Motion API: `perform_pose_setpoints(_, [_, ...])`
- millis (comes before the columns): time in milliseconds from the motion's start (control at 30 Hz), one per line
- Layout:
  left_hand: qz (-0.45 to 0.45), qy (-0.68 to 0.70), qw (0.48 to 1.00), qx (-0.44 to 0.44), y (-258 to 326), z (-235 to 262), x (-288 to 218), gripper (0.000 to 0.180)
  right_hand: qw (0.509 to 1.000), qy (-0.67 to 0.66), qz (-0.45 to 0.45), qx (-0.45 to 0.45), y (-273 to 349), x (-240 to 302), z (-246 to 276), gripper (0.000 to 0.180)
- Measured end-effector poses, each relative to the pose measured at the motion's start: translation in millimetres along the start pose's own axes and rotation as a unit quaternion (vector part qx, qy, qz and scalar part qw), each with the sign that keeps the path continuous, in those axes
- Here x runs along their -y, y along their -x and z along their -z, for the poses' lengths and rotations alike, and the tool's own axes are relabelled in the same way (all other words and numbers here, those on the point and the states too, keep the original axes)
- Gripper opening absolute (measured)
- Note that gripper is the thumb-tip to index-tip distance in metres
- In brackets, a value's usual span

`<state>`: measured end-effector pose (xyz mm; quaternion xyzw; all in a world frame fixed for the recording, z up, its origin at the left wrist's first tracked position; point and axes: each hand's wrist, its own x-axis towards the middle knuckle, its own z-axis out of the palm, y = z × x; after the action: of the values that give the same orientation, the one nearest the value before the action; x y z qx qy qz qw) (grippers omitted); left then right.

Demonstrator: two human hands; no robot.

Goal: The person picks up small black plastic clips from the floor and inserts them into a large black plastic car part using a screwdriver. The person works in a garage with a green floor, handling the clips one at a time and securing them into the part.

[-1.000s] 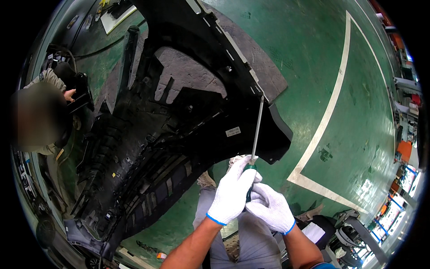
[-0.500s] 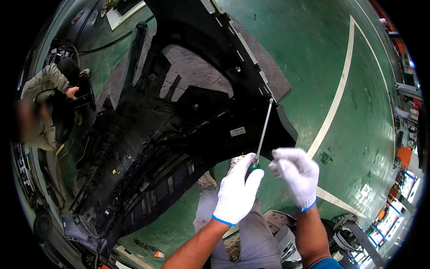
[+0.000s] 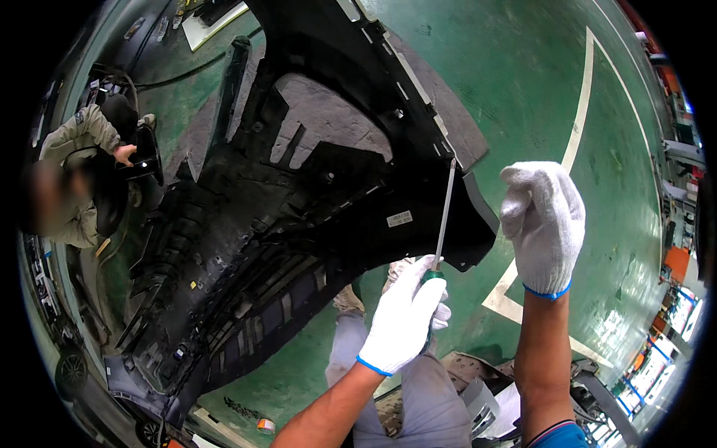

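A long screwdriver (image 3: 446, 213) with a green handle is gripped in my left hand (image 3: 402, 321), which wears a white cotton glove with a blue cuff. Its metal shaft points away from me, and the tip lies over the edge of a black car bumper (image 3: 351, 231), seen from its inner side. From this view I cannot tell whether the tip touches the plastic. My right hand (image 3: 544, 228), gloved the same way, is raised to the right of the bumper, apart from it. Its fingers are curled in; anything between them is hidden.
A grey mat (image 3: 441, 93) lies under the bumper on the green floor (image 3: 515, 97), which has white painted lines (image 3: 579, 127). At the left a person (image 3: 86, 164) sits bent over near a dark part. A small orange and white can (image 3: 266, 425) stands at lower left.
My right hand has moved up and to the right, away from the screwdriver handle. My left hand and the screwdriver have shifted only slightly.
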<state>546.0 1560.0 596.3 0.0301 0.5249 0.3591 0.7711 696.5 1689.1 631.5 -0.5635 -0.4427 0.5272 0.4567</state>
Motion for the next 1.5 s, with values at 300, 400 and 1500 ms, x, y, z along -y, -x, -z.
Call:
perform_pose_setpoints(300, [-0.069, -0.148, 0.986, -0.021, -1.8, 8.9, 8.4, 0.049, 0.999, 0.037, 0.025, 0.01, -0.4, -9.8, -1.5, 0.034])
perform_pose_setpoints(400, [-0.192, -0.295, 0.934, -0.063, -6.1, 16.2, 20.8, 0.048, 1.0, 0.01, 0.026, 0.011, -2.1, -13.9, -1.7, 0.034])
perform_pose_setpoints(1500, [-0.223, -0.505, 0.82, -0.15, -2.8, 29.4, 3.5, 0.045, 0.993, -0.063, 0.032, 0.1, -2.9, -67.1, -43.8, 0.024])
